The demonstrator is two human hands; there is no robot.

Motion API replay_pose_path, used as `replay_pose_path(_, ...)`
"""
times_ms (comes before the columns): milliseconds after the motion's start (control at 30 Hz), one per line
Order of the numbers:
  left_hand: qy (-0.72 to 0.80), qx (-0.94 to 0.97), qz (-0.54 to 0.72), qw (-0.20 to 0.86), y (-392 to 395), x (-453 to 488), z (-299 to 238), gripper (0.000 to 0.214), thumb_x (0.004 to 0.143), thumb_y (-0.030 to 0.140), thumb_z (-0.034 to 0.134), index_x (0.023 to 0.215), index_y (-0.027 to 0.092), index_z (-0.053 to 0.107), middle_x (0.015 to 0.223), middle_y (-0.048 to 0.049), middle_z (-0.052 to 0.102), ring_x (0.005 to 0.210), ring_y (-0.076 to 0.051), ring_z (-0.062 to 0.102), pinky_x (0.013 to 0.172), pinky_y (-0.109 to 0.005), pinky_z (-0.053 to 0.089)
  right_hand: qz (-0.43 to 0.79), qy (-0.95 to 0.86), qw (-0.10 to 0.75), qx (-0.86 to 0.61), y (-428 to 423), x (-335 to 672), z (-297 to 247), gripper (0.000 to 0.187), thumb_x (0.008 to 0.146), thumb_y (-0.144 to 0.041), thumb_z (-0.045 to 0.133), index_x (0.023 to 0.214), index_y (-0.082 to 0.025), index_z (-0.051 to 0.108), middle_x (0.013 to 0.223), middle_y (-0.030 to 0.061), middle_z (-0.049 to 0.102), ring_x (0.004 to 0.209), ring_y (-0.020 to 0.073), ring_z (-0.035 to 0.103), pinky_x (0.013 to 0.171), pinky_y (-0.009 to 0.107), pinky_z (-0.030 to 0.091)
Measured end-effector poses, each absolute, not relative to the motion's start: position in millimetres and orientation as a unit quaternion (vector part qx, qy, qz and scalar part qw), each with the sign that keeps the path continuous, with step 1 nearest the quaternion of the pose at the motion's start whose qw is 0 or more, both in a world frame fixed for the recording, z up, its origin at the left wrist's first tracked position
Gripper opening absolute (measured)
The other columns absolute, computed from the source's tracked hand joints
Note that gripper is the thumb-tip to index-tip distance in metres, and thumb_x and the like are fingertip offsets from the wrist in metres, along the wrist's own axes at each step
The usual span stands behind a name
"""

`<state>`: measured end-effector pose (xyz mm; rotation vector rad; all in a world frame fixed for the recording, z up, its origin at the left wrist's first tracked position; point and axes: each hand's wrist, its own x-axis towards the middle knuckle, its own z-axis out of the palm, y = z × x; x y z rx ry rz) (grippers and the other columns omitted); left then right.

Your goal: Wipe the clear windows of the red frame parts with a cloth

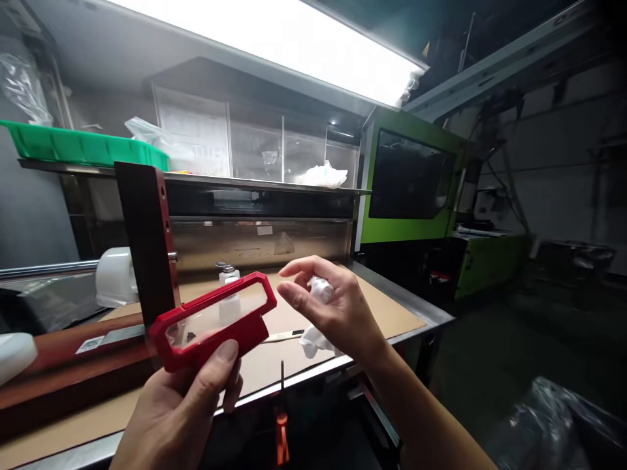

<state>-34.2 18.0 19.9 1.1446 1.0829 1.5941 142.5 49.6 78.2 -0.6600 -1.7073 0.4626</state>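
Left hand [183,408] pinches the lower edge of a red frame [215,321] with a clear window, thumb on top, frame tilted up toward the right above the table [392,313]. Right hand [333,307], just beside the frame's right end and not touching it, loosely curls around a crumpled white cloth [319,288], forefinger and thumb half open. Both forearms reach up from below.

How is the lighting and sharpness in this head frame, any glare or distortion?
Head view: the overhead light panel is blown out to white; the right side falls into deep shadow; straight edges bow from wide-angle distortion; the red frame in the left hand is sharp, the right hand slightly soft.
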Motion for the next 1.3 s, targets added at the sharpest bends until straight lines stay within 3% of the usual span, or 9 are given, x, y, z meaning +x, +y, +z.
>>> replay_pose_path(333, 0.424, 0.524, 0.616, 0.408, 24, -40, 35, 0.027, 0.066, 0.045, 0.073, 0.075, 0.020, 0.068, 0.062, 0.0006, 0.057, 0.057, -0.014, 0.047, 0.050, -0.024, 0.043, 0.179, -0.740, 0.595, -0.259, 50, 135, 98, 0.012, 0.078, -0.026, 0.067, 0.076, -0.015, 0.062, 0.068, -0.0015, 0.059, 0.061, 0.0094, 0.052, 0.056, 0.021, 0.041)
replay_pose_path(633, 0.405, 0.523, 0.611, 0.436, 19, -30, 46, 0.036, 0.068, 0.055, 0.067, 0.062, 0.020, 0.062, 0.055, 0.0004, 0.058, 0.052, -0.013, 0.047, 0.048, -0.021, 0.045, -0.062, -0.773, 0.596, -0.210, 45, 128, 84, 0.008, 0.084, -0.019, 0.058, 0.077, -0.017, 0.061, 0.069, 0.0001, 0.059, 0.064, 0.0105, 0.054, 0.063, 0.023, 0.047)
replay_pose_path(767, 0.398, 0.500, 0.618, 0.458, 19, -27, 50, 0.036, 0.066, 0.055, 0.068, 0.071, 0.020, 0.065, 0.053, 0.0014, 0.057, 0.049, -0.012, 0.046, 0.046, -0.021, 0.045, -0.112, -0.782, 0.582, -0.194, 45, 124, 76, 0.009, 0.086, -0.018, 0.054, 0.081, -0.016, 0.061, 0.071, 0.0022, 0.062, 0.064, 0.0107, 0.056, 0.061, 0.022, 0.047)
replay_pose_path(967, 0.368, 0.491, 0.631, 0.474, 18, -25, 52, 0.036, 0.068, 0.051, 0.068, 0.058, 0.018, 0.061, 0.055, 0.0010, 0.055, 0.050, -0.011, 0.049, 0.048, -0.019, 0.045, -0.163, -0.789, 0.563, -0.182, 43, 120, 72, 0.009, 0.086, -0.017, 0.055, 0.079, -0.016, 0.060, 0.072, 0.0011, 0.065, 0.063, 0.0093, 0.057, 0.056, 0.019, 0.045)
replay_pose_path(1300, 0.390, 0.485, 0.619, 0.479, 23, -30, 50, 0.035, 0.070, 0.054, 0.066, 0.072, 0.019, 0.065, 0.067, 0.0017, 0.059, 0.058, -0.011, 0.047, 0.053, -0.020, 0.044, -0.217, -0.790, 0.544, -0.180, 45, 116, 67, 0.012, 0.088, -0.021, 0.054, 0.080, -0.017, 0.062, 0.068, -0.0011, 0.065, 0.056, 0.0078, 0.055, 0.056, 0.021, 0.042)
